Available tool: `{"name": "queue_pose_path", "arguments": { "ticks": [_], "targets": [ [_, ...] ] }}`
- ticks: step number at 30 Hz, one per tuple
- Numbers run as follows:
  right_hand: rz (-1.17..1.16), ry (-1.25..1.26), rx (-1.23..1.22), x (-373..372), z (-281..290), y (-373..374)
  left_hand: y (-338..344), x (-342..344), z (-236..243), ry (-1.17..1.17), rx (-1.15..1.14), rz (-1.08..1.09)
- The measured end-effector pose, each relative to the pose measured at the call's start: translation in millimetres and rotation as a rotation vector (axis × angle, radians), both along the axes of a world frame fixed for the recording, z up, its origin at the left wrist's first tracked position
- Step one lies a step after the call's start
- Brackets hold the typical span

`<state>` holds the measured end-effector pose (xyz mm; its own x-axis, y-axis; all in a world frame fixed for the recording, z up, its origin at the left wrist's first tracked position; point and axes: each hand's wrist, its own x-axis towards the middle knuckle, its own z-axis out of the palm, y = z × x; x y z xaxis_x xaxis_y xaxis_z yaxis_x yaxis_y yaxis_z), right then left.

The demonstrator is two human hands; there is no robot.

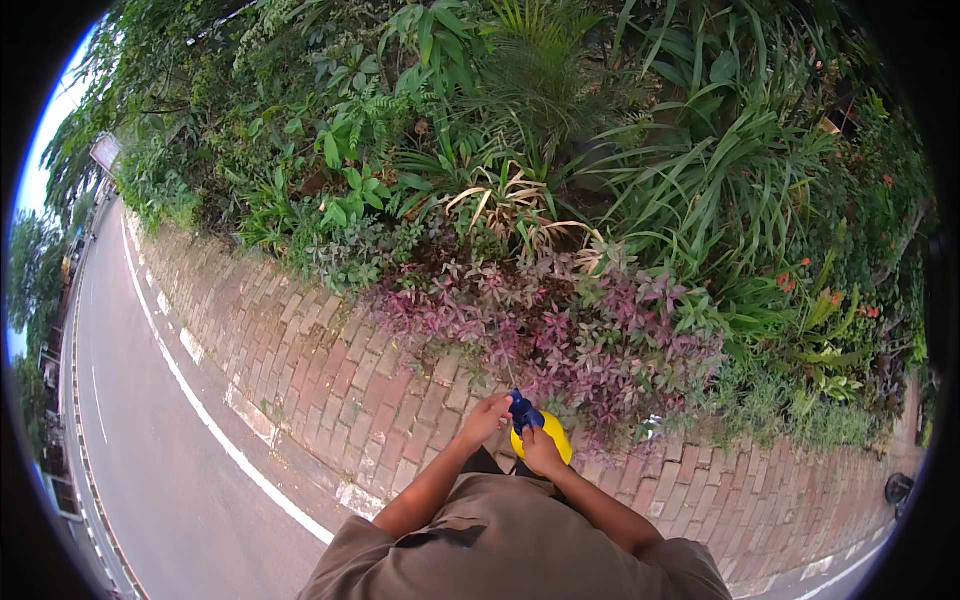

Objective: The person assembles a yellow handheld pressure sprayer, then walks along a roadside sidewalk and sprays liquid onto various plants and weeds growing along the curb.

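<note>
I hold a yellow spray bottle with a blue pump top in front of my body. My left hand grips the blue top from the left side. My right hand wraps the yellow body just below the top. A thin nozzle or stream points up toward the purple-leaved plants right ahead. The lower part of the bottle is hidden behind my hands and my olive shirt.
A brick-paved strip runs between the plant bed and a grey road with a white edge line on my left. Tall green grasses and ferns fill the bed behind. A dark wheel shows at far right.
</note>
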<state>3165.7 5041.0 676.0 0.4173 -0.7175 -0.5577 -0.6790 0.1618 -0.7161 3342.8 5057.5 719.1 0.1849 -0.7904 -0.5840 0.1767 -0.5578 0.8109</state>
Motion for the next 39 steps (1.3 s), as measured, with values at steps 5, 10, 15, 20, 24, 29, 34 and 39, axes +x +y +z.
{"name": "queue_pose_path", "arguments": {
  "ticks": [5, 10, 15, 20, 24, 29, 34, 39],
  "targets": [
    [-0.007, -0.075, 0.026, -43, -18, -6, -28, -24, 26, -0.124, -0.07, -0.219],
    [0.017, -0.364, -0.11, -64, 51, -24, -57, -56, 84, -0.441, -0.168, -0.134],
    [0.123, -0.347, -0.016, -92, 40, -24, -32, -67, 227, -0.583, -0.233, 0.004],
    [0.195, -0.232, 0.06, -114, 100, 17, 40, -106, 271, -0.944, -0.297, 0.152],
    [0.353, -0.146, 0.035, -151, 66, 44, 54, -138, 229, -1.345, -0.41, 0.192],
    [0.384, -0.101, 0.048, -191, 49, 55, 80, -184, 233, -1.207, -0.005, -0.234],
    [0.448, -0.107, 0.037, -225, 69, 72, 93, -250, 134, -1.07, -0.029, -0.408],
    [0.343, -0.003, 0.018, -271, 74, 61, 71, -303, 105, -1.079, -0.215, -0.268]
  ]
}}
